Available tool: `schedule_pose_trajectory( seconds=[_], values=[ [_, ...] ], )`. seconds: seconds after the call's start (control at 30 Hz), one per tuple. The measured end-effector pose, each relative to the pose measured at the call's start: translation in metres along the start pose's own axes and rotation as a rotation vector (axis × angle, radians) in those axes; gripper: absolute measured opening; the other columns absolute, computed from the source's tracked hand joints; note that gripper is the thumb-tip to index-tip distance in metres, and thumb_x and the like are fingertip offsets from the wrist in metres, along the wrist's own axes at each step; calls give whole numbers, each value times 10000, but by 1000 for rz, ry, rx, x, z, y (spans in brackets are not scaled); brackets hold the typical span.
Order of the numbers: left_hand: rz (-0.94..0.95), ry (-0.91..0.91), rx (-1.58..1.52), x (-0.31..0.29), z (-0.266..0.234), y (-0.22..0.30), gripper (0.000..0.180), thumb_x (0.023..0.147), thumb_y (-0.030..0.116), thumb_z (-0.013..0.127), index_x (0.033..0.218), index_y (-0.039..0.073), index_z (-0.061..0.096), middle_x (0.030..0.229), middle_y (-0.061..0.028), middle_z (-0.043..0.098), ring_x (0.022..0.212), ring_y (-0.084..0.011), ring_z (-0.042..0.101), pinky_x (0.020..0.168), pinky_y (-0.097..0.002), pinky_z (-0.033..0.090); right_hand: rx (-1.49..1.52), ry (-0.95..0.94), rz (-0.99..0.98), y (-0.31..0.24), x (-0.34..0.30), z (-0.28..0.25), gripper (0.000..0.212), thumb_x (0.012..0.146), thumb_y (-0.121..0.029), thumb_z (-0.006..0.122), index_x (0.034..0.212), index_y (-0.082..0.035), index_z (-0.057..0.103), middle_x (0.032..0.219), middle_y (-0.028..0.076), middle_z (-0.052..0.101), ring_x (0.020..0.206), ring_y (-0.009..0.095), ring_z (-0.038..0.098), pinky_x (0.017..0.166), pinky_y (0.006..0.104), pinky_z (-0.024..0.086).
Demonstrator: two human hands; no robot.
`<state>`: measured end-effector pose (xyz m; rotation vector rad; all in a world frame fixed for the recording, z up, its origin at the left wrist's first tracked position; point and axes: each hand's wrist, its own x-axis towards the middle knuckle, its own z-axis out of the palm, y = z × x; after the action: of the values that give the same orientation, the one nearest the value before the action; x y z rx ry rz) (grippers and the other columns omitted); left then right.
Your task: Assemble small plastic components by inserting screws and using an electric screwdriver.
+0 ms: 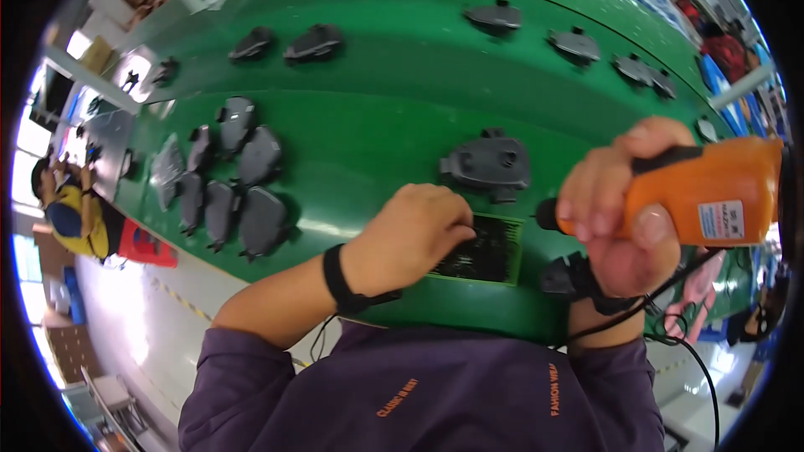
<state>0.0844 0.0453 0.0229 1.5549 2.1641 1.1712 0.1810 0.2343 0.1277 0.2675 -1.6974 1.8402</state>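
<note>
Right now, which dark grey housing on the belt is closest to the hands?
The lone dark grey housing just beyond the screw tray, between left hand and right hand; others lie farther.

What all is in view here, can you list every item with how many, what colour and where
Green conveyor belt: one, green, across the middle.
Single housing: one, dark grey, just beyond the hands.
Clustered housings: about eight, dark grey, left on the belt.
Far housings: roughly seven, dark grey, spread along the far side.
Screw tray: one, black inside with green rim, near edge.
Electric screwdriver: one, orange, at right.
Co-worker: one, yellow top, far left.
Red crate: one, beside the co-worker.
Left hand: fingers in the screw tray, black wrist strap.
Right hand: gripping the electric screwdriver.
</note>
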Motion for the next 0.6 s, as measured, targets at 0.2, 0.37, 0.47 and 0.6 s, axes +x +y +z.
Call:
schedule_pose_trajectory(
  seconds=[0.2,0.37,0.47,0.6],
  values=[
    [-105,128,-270,17,6,9,349,771,13,749,1107,66,668,854,-71,689,798,-268,654,741,-368,509,94,-86,51,8,-3,-2,512,916,-347,641,1250,-20,432,663,27,534,528,152,519,557,321,496],
    [82,245,-189,20,5,9,437,768,11,758,1188,75,654,824,-55,679,795,-259,653,771,-367,507,173,-78,29,16,-3,4,529,929,-369,630,1291,-37,431,674,21,542,527,149,522,573,331,510],
    [127,247,-172,19,4,9,470,762,3,759,1212,80,646,809,-41,674,791,-249,652,772,-370,505,190,-130,32,19,-3,4,540,940,-387,617,1315,-47,428,676,14,541,534,144,524,578,332,515],
    [168,236,-168,22,5,6,492,755,-9,752,1226,79,639,809,-30,672,789,-239,652,772,-373,504,200,-124,26,22,-4,4,531,945,-397,610,1311,-57,432,680,8,536,535,140,521,579,330,515]
  ],
)
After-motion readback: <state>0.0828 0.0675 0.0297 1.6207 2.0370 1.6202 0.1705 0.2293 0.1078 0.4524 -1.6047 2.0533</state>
